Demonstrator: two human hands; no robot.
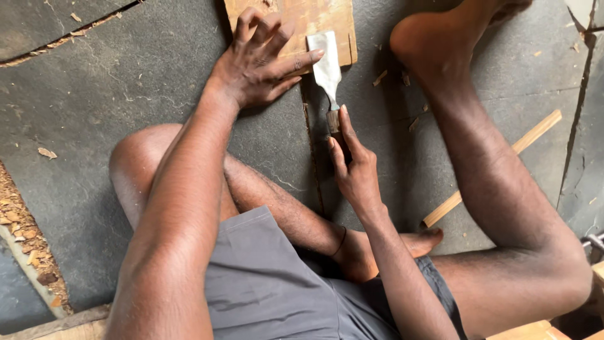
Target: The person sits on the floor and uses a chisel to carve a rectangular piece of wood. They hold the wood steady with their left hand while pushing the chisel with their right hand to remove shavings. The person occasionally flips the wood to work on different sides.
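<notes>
Shavings: lay heaped along the floor edge, well left of the left hand.
Risk: blade could skid off the board edge. Likely cause, as I judged it: left fingertips pressing the flat close to the cutting end while the right hand steered only from the handle tip.
Left hand: fingers spread, not gripping; palm and fingertips lay on the wooden board, with the index finger stretched right onto the flat of the chisel.
Chisel: lay just right of the left hand, pale wide blade on the board's near right corner, handle pointing back to the right hand.
Right hand: closed on the chisel's dark wooden handle, index finger extended along it toward the blade; grip looked light.
Second risk: the raised bare foot, right of and beyond the right hand, sat near the blade's line.
Wood strip: lay on the floor, partly behind the leg, well right of the right hand.
</notes>
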